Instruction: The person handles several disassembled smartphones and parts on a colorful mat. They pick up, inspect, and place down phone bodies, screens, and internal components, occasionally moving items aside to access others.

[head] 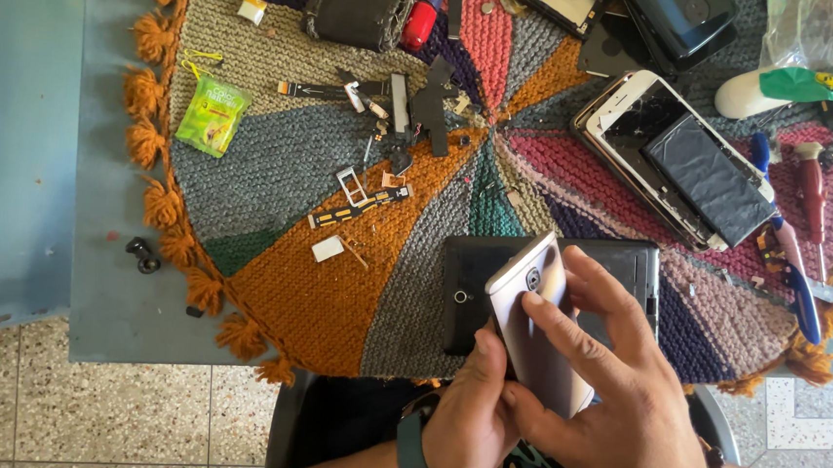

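Both my hands hold a silver-pink phone, back side up, above the near edge of a colourful knitted round mat. My left hand, with a dark watch at the wrist, grips the phone's lower left edge from below. My right hand lies over the phone's right side, with the fingers spread across its back. Under the phone a black tablet-like device lies flat on the mat.
Small phone parts, flex cables and a SIM tray are scattered mid-mat. A white phone with a cracked screen and a loose black battery lies at the right, with tools beside it. A green sachet lies left. The grey table's edge is near me.
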